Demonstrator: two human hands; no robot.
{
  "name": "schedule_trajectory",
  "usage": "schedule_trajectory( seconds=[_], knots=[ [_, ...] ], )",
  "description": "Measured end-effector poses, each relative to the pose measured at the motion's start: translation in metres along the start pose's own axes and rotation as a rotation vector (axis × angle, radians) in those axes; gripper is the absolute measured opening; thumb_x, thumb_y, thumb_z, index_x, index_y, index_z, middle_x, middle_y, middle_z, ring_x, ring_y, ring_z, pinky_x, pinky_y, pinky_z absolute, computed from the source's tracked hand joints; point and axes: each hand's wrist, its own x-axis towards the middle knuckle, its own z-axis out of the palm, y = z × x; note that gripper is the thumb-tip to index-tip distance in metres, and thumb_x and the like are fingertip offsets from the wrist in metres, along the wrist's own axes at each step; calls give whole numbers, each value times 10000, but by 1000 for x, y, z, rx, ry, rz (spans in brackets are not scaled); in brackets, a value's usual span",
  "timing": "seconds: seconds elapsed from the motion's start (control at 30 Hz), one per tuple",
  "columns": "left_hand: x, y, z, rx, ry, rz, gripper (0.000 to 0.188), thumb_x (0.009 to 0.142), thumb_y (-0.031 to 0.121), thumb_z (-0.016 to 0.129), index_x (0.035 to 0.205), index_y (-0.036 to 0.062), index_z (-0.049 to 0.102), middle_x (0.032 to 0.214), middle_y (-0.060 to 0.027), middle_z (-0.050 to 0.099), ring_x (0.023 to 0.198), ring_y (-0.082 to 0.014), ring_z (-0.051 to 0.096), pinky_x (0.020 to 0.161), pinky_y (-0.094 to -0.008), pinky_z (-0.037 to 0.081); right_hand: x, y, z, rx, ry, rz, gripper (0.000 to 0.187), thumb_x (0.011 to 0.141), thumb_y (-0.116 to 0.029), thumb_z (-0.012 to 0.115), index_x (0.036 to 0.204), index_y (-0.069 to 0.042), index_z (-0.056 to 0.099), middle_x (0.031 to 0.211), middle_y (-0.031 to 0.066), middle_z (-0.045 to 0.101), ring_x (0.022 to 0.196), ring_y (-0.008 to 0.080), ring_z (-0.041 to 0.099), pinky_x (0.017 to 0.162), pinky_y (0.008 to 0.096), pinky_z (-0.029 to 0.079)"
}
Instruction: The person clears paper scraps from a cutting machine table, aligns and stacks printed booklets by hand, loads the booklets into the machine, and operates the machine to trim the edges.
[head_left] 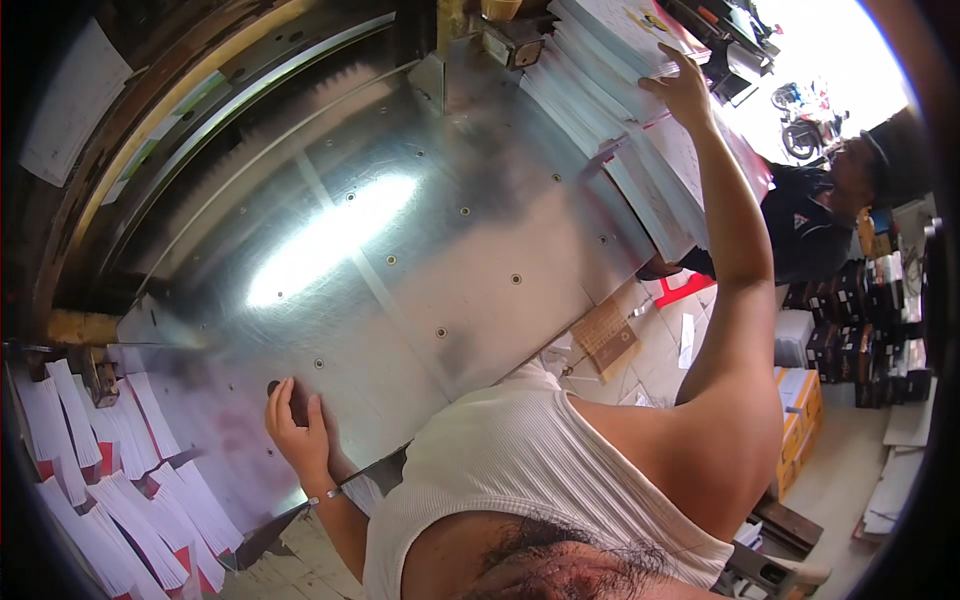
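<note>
Head view: white paper stacks with red pieces [140,530] are lying at far left, and the left hand [298,432] is resting, fingers loosely bent, on the silvery flat metal table [480,345]. At upper right, the right hand [688,98] is parting thumb and forefinger over long white paper piles [592,85]; contact I cannot tell.

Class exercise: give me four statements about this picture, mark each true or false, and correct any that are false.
1. The left hand is at the metal table. True.
2. The wristband is on the right wrist. False: the wristband is on the left wrist.
3. A motorcycle shows at upper right. True.
4. Paper stacks appear only at lower left. False: other paper stacks stand at upper right, by the right hand.
</note>
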Motion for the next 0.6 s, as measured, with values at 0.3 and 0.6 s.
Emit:
schedule_trajectory(
  seconds=[0.3, 0.6],
  knots=[
    [4, -6, 3, 16, 9, 9, 386, 843, 160, 733, 1208, 50, 671, 1264, -109, 644, 1204, -313, 559, 1057, -432, 407, -3, 11, -6, 381, -43, 121, 787, 779, -52, 771, 1488, -173, 451, 1183, 164, 696, 995, 243, 720, 895, 344, 533],
    [5, -6, 1, -21, 14, -17, 373, 842, 140, 732, 1200, 53, 675, 1247, -110, 648, 1195, -310, 559, 1054, -425, 408, -12, -18, -18, -372, 73, -114, 713, 736, -31, 746, 1382, -170, 481, 1456, 153, 433, 1294, 340, 514, 1003, 433, 510]
  ],
)
